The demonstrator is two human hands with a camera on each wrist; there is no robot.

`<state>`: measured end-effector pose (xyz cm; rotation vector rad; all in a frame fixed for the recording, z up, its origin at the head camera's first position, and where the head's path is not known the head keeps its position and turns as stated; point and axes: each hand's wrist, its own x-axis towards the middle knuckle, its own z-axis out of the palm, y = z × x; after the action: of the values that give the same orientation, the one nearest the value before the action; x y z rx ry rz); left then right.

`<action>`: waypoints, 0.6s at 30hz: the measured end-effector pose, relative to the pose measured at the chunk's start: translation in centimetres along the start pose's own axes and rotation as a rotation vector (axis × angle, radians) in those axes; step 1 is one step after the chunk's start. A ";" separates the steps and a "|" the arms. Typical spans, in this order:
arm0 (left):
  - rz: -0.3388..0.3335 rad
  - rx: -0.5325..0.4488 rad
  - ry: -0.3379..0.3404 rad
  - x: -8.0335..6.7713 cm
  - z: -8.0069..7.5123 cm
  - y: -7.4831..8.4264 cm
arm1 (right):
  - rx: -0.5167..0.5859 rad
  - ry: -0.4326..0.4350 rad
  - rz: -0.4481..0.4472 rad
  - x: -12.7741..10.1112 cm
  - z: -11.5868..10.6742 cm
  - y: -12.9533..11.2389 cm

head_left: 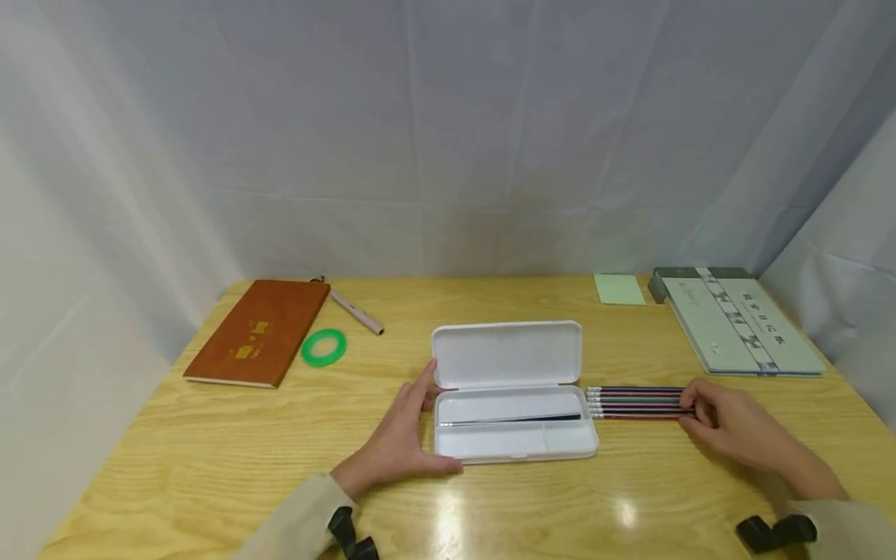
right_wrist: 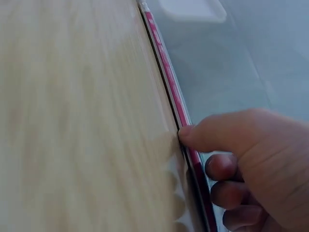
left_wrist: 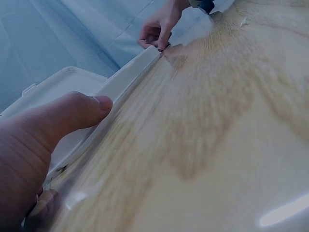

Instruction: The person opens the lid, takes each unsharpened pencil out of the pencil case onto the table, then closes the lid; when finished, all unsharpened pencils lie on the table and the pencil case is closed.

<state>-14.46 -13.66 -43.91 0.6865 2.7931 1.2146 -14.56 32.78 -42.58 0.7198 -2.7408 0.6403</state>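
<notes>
A white pencil case (head_left: 490, 445) lies with its lid (head_left: 507, 355) raised at the back. My left hand (head_left: 397, 443) holds its left end, thumb along the front edge and fingers round toward the hinge side. In the left wrist view the thumb (left_wrist: 79, 112) lies against the case wall. Inside, a thin dark and silvery strip (head_left: 553, 418) runs lengthwise. Right of the case, several dark pencils (head_left: 637, 400) lie side by side in a flat row, eraser ends toward the case. My right hand (head_left: 735, 424) pinches their far ends between thumb and fingers.
A brown notebook (head_left: 262, 330), a green tape ring (head_left: 324, 348) and a pale pen (head_left: 357, 313) lie at the left. Pale green sticky notes (head_left: 619, 289) and a light green boxed book (head_left: 742, 323) are at the back right. White curtains surround the wooden table (head_left: 245, 459).
</notes>
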 end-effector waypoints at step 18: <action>0.010 0.002 0.001 0.0 -0.1 0.0 | 0.102 -0.247 -0.168 8.7 4.0 -9.0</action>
<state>-14.44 -13.71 -43.87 0.7017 2.7954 1.2138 -17.84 20.29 -40.10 1.1081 -2.8400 0.6987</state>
